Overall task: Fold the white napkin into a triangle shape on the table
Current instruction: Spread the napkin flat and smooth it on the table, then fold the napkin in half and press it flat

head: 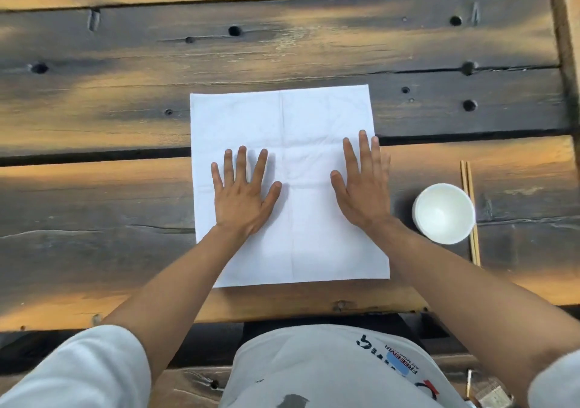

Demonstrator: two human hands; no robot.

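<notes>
Left hand (243,192) laid flat, fingers spread, on white napkin (314,118). Right hand (364,181) pressed flat, palm down, at napkin's right edge. Napkin spread unfolded, square, on plank table (125,93). White bowl (444,213) and chopsticks (470,213) placed right of napkin.

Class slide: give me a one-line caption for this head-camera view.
Both hands, left and right, press an unfolded napkin flat on a table, bowl alongside.

A rustic eating place: weathered plank table (125,187), white bowl (444,213), wooden chopsticks (470,213).
</notes>
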